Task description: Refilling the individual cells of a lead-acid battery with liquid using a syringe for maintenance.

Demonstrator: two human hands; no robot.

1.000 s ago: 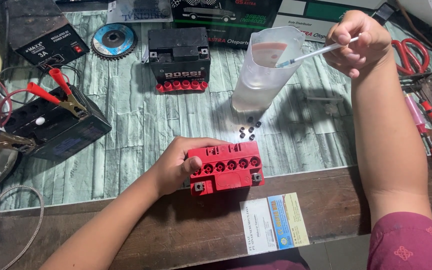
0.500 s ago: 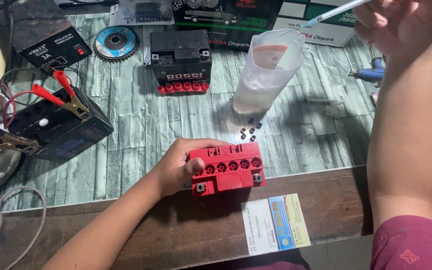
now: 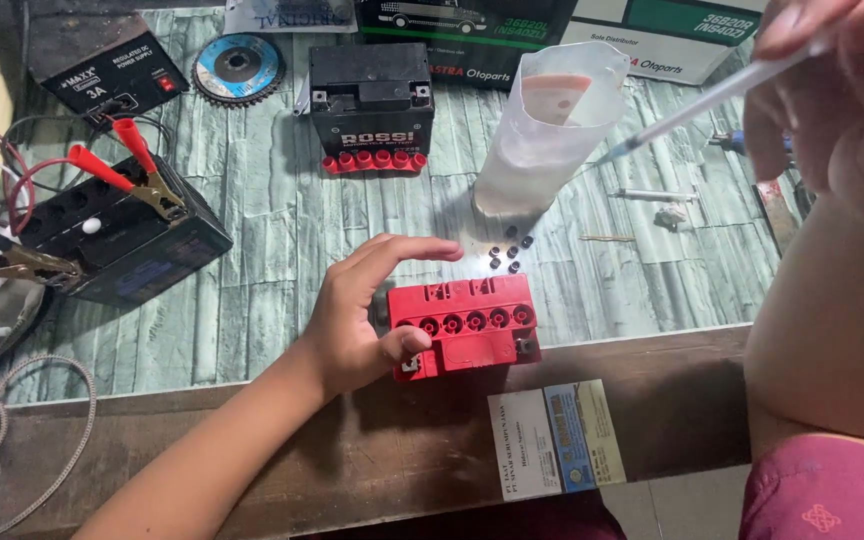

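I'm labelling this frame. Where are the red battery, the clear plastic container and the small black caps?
red battery (image 3: 472,300): head view, on its flat top face.
clear plastic container (image 3: 537,150): head view, on its front wall.
small black caps (image 3: 508,253): head view, on the cluster's middle cap.

The small red box-shaped battery (image 3: 467,325) is smooth, shiny plastic. The tall see-through jug (image 3: 542,125) is cloudy, soft-looking plastic. The thin clear pipette (image 3: 712,100) looks like smooth plastic. The pale green table top (image 3: 282,230) looks rough like stone, with a matt brown wooden edge (image 3: 402,440).
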